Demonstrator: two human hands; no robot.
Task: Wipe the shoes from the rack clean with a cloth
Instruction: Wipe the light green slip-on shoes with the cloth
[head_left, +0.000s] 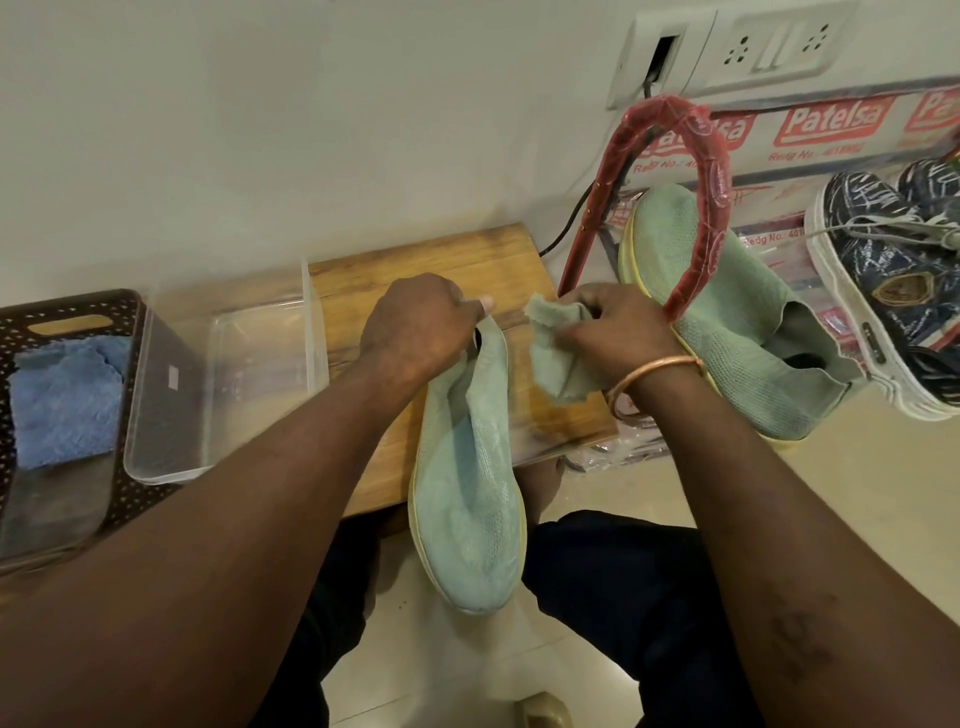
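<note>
Over the front edge of the wooden surface (441, 260) hangs the toe of a green shoe (467, 509), pointing toward the person. The left hand (421, 332) has its grip clamped on the heel opening of this shoe. Just beside it, the right hand (618, 332) has its grip closed around a bunched green cloth (556, 364). Past the right edge lies a second green shoe (727, 312), with the red rack frame (711, 208) crossing in front of it

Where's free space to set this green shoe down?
The wooden board is bare along its far edge by the wall, and the clear tub beside it holds nothing visible. The right is crowded: rack, other green shoe and navy sneakers sit close together.
</note>
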